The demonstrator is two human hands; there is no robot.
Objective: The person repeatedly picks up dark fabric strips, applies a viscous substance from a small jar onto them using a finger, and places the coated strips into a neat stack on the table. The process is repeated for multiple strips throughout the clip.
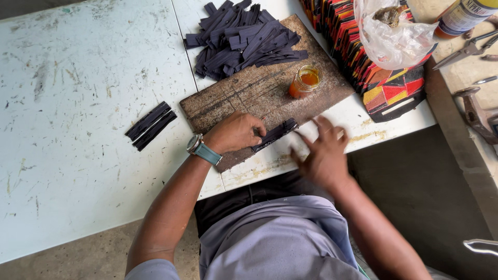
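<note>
Currently, head view only:
Left hand: left hand curls down on one end of a dark strip, pinning it to the worn work board; a watch with a teal strap sits at the wrist.
Right hand: right hand is blurred, fingers spread wide, holding nothing, just beside the strip's free end.
Strip position: at the board's near edge, lying aslant and partly off onto the white table.
Doing it well: judged, keep the strip flat and pinned firm while the open hand works along it.
Glue jar: small open jar of amber liquid near the strip; an elbow risk.
Strip stock: heap of dark strips at the board's far end; a few finished-looking strips lie apart to the left.
Right side: patterned stack, plastic bag, pliers.
</note>
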